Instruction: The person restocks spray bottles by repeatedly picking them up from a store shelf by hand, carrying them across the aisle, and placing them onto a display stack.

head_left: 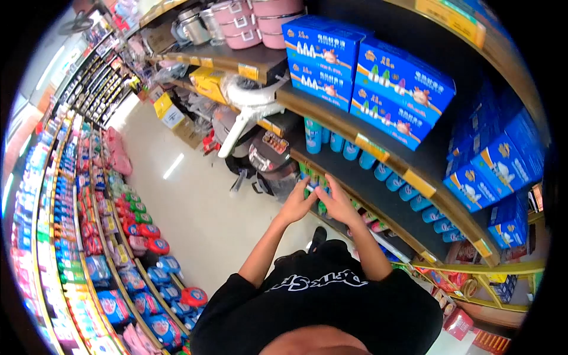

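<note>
My left hand [297, 205] and my right hand [338, 206] are held close together in front of my body, before the lower shelves. On both hands the thumb stands apart from the outstretched fingers, and the thumbs nearly meet. A small white and blue patch [311, 188] shows between the hands; I cannot tell whether it is touched or lies on the shelf behind. Green packages [321, 207] on a low shelf show just behind the fingers. Above them stand light-blue cans [313, 136] in a row.
Blue boxes [322, 56] are stacked on the upper shelf [331, 115], beside pink stacked containers [239, 26]. A white plastic-wrapped appliance [242, 109] juts into the aisle [189, 207]. Cartons [177, 121] stand farther along. Shelves of bottles and bagged goods [115, 307] line the left side.
</note>
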Motion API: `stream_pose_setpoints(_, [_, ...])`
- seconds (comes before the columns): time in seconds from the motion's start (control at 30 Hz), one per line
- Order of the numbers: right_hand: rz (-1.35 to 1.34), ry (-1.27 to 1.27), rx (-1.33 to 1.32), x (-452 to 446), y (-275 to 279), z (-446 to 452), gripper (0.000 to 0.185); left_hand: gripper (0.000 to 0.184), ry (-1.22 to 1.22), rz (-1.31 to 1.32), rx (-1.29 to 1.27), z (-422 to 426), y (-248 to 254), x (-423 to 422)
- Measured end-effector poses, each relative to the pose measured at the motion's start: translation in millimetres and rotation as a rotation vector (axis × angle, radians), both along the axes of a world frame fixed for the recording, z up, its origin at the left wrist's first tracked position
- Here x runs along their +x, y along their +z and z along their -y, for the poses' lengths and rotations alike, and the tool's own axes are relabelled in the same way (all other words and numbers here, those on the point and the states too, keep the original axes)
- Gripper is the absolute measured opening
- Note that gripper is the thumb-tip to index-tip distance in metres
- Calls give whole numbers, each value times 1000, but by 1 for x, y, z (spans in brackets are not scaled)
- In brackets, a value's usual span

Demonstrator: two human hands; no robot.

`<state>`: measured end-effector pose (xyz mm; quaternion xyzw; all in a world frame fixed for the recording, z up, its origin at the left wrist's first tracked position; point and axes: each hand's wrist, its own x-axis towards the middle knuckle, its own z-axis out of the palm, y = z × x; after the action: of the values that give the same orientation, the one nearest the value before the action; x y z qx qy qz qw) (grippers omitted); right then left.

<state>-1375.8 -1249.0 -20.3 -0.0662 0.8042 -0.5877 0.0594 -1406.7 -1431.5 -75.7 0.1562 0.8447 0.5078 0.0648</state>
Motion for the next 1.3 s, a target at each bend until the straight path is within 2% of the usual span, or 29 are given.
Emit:
stream_pose_setpoints(0.17, [4, -233, -20, -128, -56, 13, 72, 81, 58, -43, 36, -10, 2, -105])
stream_pose_setpoints(0.27, [-223, -294, 112, -177, -61, 19, 69, 88, 114, -15, 114, -13, -22, -160])
stream_pose_setpoints(0.3, [-59, -366, 8, -181, -40, 25, 62, 91, 114, -32, 146, -14, -25, -174])
stream_pose_setpoints(0.33, [-71, -334, -17, -192, -43, 25, 60, 93, 113, -49, 179, -15, -29, -187])
stream_pose_setpoints(0.4, [-94, -277, -73, -212, -61, 26, 56, 85, 77, -64, 247, -16, -35, -205])
stream_pose_setpoints(0.43, [-192, -415, -32, -223, -74, 41, 50, 83, 18, -45, 248, -12, -40, -222])
stream_pose_setpoints(0.47, [-169, -452, -22, -227, -76, 44, 50, 81, -13, -27, 255, -15, -37, -228])
stream_pose_setpoints(0.5, [-140, -487, -12, -225, -75, 48, 50, 77, -99, -139, 259, -15, -60, -242])
stream_pose_setpoints(0.53, [-109, -524, -1, -224, -77, 52, 50, 78, -132, -99, 272, -15, -63, -244])
stream_pose_setpoints(0.57, [-18, -533, -133, -225, -79, 55, 48, 78, -166, -58, 284, -14, -66, -242])
stream_pose_setpoints(0.7, [-182, -682, -100, -217, -88, 71, 50, 79, -267, 7, 224, -7, -59, -234])
stream_pose_setpoints(0.77, [-293, -762, -118, -209, -108, 76, 55, 79, -309, 57, 284, -3, -43, -227])
stream_pose_setpoints(0.8, [-228, -800, -173, -196, -102, 82, 57, 79, -333, 86, 309, -1, -38, -220])
stream_pose_setpoints(0.87, [-119, -879, -292, -170, -73, 95, 61, 93, -395, 77, 337, -1, -38, -205])
stream_pose_setpoints(0.9, [-255, -912, -209, -160, -79, 98, 66, 97, -424, 54, 365, -2, -41, -196])
stream_pose_setpoints(0.93, [-259, -925, -174, -143, -58, 103, 68, 101, -450, 32, 392, -2, -46, -188])
stream_pose_setpoints(0.97, [-323, -962, -175, -134, -72, 105, 70, 107, -521, 38, 387, -2, -53, -181])
stream_pose_setpoints(1.0, [-384, -995, -176, -125, -85, 105, 72, 105, -561, 77, 420, -4, -56, -171])
stream_pose_setpoints(1.07, [-363, -1062, -243, -94, -75, 106, 73, 105, -582, -99, 207, -7, -60, -150])
stream_pose_setpoints(1.17, [-353, -1175, -428, -44, -66, 103, 77, 106, -667, -20, 320, -23, -30, -100])
stream_pose_setpoints(1.27, [-367, -1268, -341, 19, -71, 83, 75, 105, -790, -129, 245, -47, -27, -46])
stream_pose_setpoints(1.3, [-387, -1328, -359, 42, -76, 77, 75, 105, -830, -87, 270, -55, -24, -23])
